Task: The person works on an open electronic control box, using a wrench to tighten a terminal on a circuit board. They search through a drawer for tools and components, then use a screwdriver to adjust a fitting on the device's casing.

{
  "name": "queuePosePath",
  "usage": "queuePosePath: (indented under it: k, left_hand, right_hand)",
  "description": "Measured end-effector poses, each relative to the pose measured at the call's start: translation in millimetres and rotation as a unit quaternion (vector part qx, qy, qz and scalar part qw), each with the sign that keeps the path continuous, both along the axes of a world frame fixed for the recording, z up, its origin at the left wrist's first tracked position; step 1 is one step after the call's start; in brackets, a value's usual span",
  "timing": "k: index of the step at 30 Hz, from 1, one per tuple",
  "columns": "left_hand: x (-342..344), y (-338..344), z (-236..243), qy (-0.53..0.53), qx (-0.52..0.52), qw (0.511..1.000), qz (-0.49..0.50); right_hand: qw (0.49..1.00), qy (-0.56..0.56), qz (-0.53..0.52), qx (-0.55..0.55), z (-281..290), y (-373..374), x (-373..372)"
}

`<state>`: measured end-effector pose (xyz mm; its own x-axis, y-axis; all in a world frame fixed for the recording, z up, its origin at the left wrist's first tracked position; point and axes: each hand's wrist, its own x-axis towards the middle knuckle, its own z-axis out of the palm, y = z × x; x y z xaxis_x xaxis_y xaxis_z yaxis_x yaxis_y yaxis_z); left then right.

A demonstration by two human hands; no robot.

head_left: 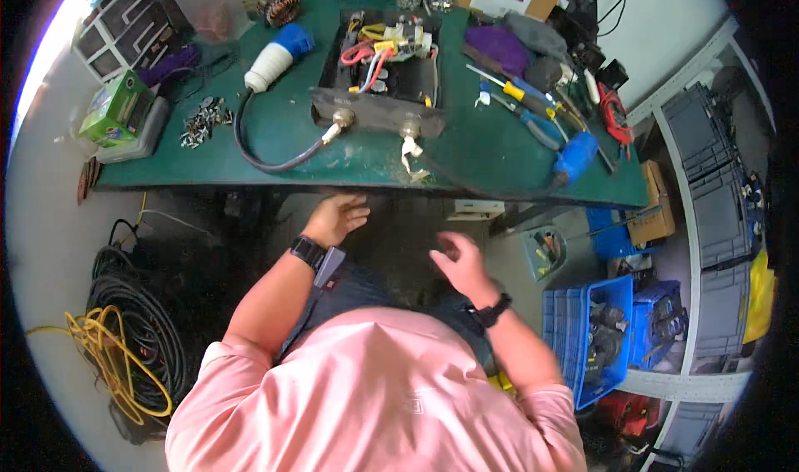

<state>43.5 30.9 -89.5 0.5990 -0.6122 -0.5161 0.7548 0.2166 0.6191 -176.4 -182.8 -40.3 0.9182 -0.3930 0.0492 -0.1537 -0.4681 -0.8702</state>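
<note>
Left hand [337, 217], right hand [463, 266] hovering empty, fingers loosely curling, near front edge of desk [499, 151]; one black box [427, 76] sitting lidless on desk, panel [376, 113] showing faint unreadable markings, two connectors [410, 129] protruding; one blue-and-white plug [279, 57] lying left.

The right hand [463, 268] looks slightly blurred.

pink shirt [366, 380], black wristbands [493, 310], dark trousers [356, 290]
</note>
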Motion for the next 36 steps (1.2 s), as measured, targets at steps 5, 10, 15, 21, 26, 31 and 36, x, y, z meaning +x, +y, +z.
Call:
queuePosePath:
  k: [5,10,15,21,26,31,36]
  left_hand:
    - [22.0,11.8,-39.1,0.061,-0.103,0.992,0.051]
    - [14.7,-3.6,-16.4,0.097,-0.165,0.978,0.083]
    - [5.2,-4.2,-7.6,0.101,-0.204,0.971,0.069]
    - [-24.7,21.1,4.0,0.076,-0.166,0.983,-0.016]
    - [-67.1,55.3,19.7,0.113,-0.144,0.979,-0.087]
    - [-84.6,111.6,87.7,-0.016,0.003,0.97,-0.242]
    - [-75.6,156.3,151.3,-0.331,0.199,0.901,-0.196]
  right_hand:
    - [0.954,0.07,0.008,0.291,-37.9,0.2,58.6]
    - [0.934,0.137,0.036,0.327,-31.8,16.8,78.3]
    - [0.939,0.118,0.016,0.323,-39.1,19.8,62.5]
    - [0.979,0.082,-0.034,0.185,-24.6,-2.0,26.4]
    - [0.971,0.028,-0.135,0.196,-25.9,-25.3,-12.5]
    - [0.964,-0.051,-0.153,0.21,-1.4,-22.1,-23.9]
    - [0.996,-0.069,-0.005,0.049,21.5,-1.1,-33.1]
